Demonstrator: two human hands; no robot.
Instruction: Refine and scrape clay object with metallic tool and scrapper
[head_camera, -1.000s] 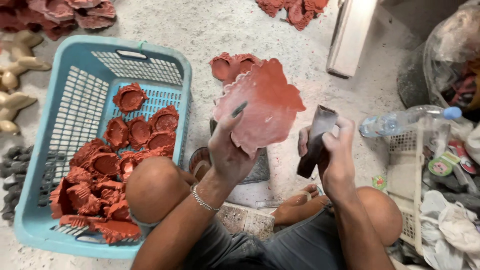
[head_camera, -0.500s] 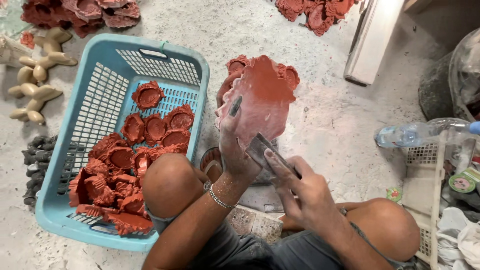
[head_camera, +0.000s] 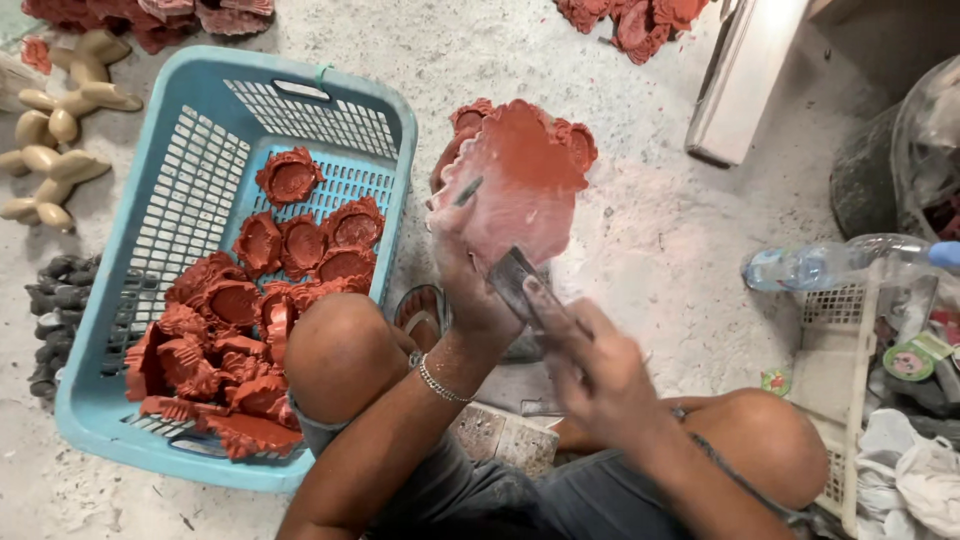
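- Right now the left hand (head_camera: 470, 290) is closed around the lower edge of a flat, scalloped, reddish-pink clay-like piece (head_camera: 515, 185), thumb on the face and fingers wrapped behind, holding it up over the grey concrete floor (head_camera: 640, 240) between the knees.
- That piece stands nearly upright and tilted toward the camera, likely so its face and rim lie open to the tool.
- Over to the right hand (head_camera: 590, 370): it is clamped on a flat dark metal blade (head_camera: 512, 278), fingers pinched together along it, the blade's end lying against the bottom of the piece, just beside the left thumb.
- The right hand shows some motion blur, so the exact finger placement is hard to tell.
- Near the floor's left edge sits a light-blue slotted plastic basket (head_camera: 180, 200), touching the left knee and holding a heap of small dark-red flower-shaped moulded pieces (head_camera: 250, 320); kept close, it seems, for easy reach.
- More red pieces lie behind the held one, and further ones at the floor's top edge (head_camera: 640, 20).
- A clear plastic bottle (head_camera: 820, 262) lies at the right edge, near a white slotted crate (head_camera: 835, 370).
- Beige bone-shaped figures (head_camera: 60, 130) rest by the top left corner.
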